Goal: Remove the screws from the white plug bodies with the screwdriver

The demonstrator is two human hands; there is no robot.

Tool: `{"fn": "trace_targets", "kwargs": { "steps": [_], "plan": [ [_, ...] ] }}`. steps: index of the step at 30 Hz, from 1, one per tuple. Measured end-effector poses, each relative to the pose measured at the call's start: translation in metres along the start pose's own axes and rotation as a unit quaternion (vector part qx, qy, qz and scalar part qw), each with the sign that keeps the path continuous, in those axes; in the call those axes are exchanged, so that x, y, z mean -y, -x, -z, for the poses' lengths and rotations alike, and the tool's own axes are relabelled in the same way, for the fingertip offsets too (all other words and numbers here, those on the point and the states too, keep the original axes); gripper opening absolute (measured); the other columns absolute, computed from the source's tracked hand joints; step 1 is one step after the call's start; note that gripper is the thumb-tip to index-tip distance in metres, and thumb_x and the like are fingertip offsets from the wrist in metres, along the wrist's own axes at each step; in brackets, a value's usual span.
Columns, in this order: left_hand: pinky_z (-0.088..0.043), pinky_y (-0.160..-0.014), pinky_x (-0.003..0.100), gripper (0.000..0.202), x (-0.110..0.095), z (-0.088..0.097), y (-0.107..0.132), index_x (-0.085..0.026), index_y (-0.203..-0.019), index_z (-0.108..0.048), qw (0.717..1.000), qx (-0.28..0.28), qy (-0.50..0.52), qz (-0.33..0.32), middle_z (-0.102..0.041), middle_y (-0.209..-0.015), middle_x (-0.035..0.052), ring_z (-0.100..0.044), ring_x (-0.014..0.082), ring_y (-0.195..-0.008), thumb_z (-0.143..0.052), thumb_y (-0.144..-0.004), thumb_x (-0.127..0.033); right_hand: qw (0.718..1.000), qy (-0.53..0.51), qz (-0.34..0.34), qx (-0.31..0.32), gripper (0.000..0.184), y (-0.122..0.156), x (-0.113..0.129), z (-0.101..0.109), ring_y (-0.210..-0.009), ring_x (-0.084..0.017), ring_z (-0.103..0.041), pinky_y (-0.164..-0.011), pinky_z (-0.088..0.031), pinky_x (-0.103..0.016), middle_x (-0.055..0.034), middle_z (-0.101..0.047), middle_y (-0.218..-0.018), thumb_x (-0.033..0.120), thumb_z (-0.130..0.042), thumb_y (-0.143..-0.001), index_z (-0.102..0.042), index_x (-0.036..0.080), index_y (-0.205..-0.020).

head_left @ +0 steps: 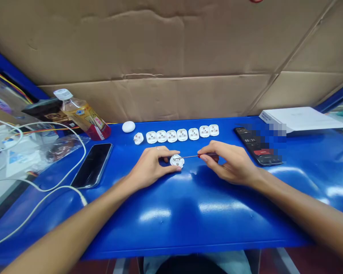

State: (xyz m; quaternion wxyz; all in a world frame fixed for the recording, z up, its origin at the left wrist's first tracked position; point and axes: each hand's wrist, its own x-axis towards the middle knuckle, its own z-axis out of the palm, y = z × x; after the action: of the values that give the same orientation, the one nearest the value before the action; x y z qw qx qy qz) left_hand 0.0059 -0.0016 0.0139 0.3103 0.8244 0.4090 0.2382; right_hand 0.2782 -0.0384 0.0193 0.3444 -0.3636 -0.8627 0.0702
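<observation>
Two jobs: pinching a white piece [177,161] between barely parted thumb and fingers of the left hand [153,164], near the row of similar pieces [180,137], and gripping a screwdriver [188,156] in the curled right hand [231,161]. Probably working a screw, next needing a firmly seated tip.

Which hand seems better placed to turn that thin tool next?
Probably the right hand: it grips the thin tool, whose shaft reaches over the white piece, while the left hand holds that piece.

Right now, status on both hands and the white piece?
Left hand pinching white piece. Right hand gripping screwdriver, tip at piece. Row of white pieces beyond, not blocking.
</observation>
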Motion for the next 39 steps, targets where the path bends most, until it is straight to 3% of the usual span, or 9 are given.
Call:
{"fn": "trace_targets", "kwargs": {
  "steps": [7,12,17,23,28,33,36,39],
  "plan": [
    [-0.049,-0.077,0.032,0.046,0.004,-0.003,0.0,-0.024,-0.122,-0.079,1.0,-0.007,0.011,-0.005,-0.075,-0.095,0.0045,-0.068,0.0207,-0.084,-0.083,-0.083,-0.049,1.0,-0.007,0.001,-0.006,0.007,-0.006,0.004,0.0,-0.066,-0.014,-0.06,-0.063,-0.05,-0.027,-0.0015,-0.068,-0.084,0.022,-0.059,-0.101,-0.064,0.021,-0.106],
    [-0.049,-0.074,0.031,0.044,0.0,-0.01,0.0,-0.024,-0.121,-0.079,1.0,-0.016,0.005,-0.009,-0.074,-0.091,0.0032,-0.065,0.0191,-0.079,-0.082,-0.085,-0.049,0.999,0.04,0.03,-0.001,0.016,-0.013,0.017,0.005,-0.082,-0.022,-0.065,-0.072,-0.054,-0.035,-0.0078,-0.068,-0.094,0.014,-0.052,-0.095,-0.061,0.021,-0.107],
    [-0.048,-0.072,0.03,0.045,-0.002,-0.013,0.0,-0.024,-0.123,-0.078,1.0,-0.013,-0.005,-0.016,-0.074,-0.09,0.0029,-0.063,0.0183,-0.076,-0.081,-0.086,-0.049,0.994,0.105,0.018,-0.003,0.013,-0.013,0.022,0.006,-0.081,-0.024,-0.07,-0.07,-0.055,-0.036,-0.0086,-0.074,-0.094,0.024,-0.051,-0.103,-0.061,0.021,-0.11],
    [-0.045,-0.071,0.029,0.043,-0.002,-0.014,0.0,-0.023,-0.123,-0.078,1.0,-0.012,-0.006,-0.016,-0.073,-0.089,0.0023,-0.062,0.0173,-0.075,-0.081,-0.086,-0.046,0.997,0.065,0.043,0.016,0.021,-0.014,0.021,0.007,-0.091,-0.024,-0.07,-0.079,-0.058,-0.037,-0.0128,-0.07,-0.106,0.018,-0.049,-0.1,-0.054,0.017,-0.12],
    [-0.045,-0.071,0.029,0.045,-0.003,-0.013,0.0,-0.023,-0.124,-0.078,1.0,-0.011,-0.005,-0.015,-0.072,-0.089,0.0019,-0.061,0.0171,-0.075,-0.082,-0.086,-0.045,0.993,0.117,0.017,-0.006,0.014,-0.012,0.02,0.005,-0.076,-0.023,-0.073,-0.063,-0.056,-0.034,-0.0083,-0.074,-0.094,0.027,-0.053,-0.104,-0.056,0.02,-0.115],
    [-0.044,-0.07,0.029,0.044,-0.004,-0.013,0.0,-0.023,-0.125,-0.077,1.0,-0.005,-0.012,-0.02,-0.071,-0.089,0.0025,-0.06,0.0171,-0.075,-0.081,-0.087,-0.045,0.998,0.053,0.045,-0.012,0.022,-0.013,0.021,0.004,-0.087,-0.024,-0.072,-0.075,-0.06,-0.036,-0.011,-0.072,-0.102,0.016,-0.053,-0.095,-0.054,0.02,-0.116],
    [-0.044,-0.07,0.029,0.044,-0.003,-0.014,0.0,-0.022,-0.126,-0.077,1.0,-0.009,-0.014,-0.023,-0.071,-0.089,0.0021,-0.06,0.0164,-0.075,-0.081,-0.087,-0.044,0.995,0.086,0.035,-0.032,0.017,-0.013,0.021,0.003,-0.078,-0.022,-0.072,-0.067,-0.057,-0.033,-0.0086,-0.073,-0.095,0.025,-0.057,-0.1,-0.055,0.02,-0.115],
    [-0.043,-0.07,0.028,0.044,-0.003,-0.015,0.0,-0.022,-0.125,-0.077,0.999,-0.011,-0.026,-0.025,-0.069,-0.086,0.0013,-0.059,0.016,-0.074,-0.081,-0.087,-0.045,0.993,0.104,0.044,-0.031,0.011,-0.012,0.02,0.002,-0.072,-0.02,-0.07,-0.065,-0.055,-0.031,-0.0056,-0.074,-0.09,0.021,-0.053,-0.101,-0.056,0.02,-0.112]
  ]
}}
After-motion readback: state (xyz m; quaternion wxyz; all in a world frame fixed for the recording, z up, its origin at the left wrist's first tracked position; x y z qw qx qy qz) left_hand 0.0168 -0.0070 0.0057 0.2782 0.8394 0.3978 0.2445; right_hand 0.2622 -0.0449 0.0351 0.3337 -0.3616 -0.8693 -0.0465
